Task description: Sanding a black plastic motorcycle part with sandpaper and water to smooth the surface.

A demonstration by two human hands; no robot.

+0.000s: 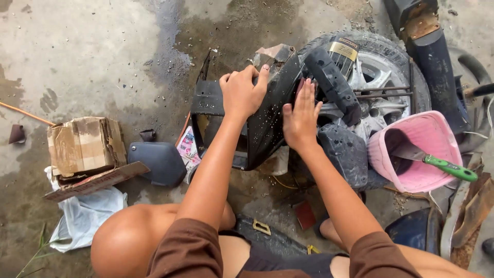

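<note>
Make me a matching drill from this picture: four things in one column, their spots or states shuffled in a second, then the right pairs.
Things:
1. left hand
2. right hand
3. green-handled knife
4. torn cardboard box

Places or states:
A. lies in the pink basket, handle sticking out over the rim
B. grips the top edge of the black plastic panel
C. sits on the wet concrete at the far left, above a white bag
D. pressed flat, fingers straight, on the panel's face

Pairs: 1-B, 2-D, 3-A, 4-C
</note>
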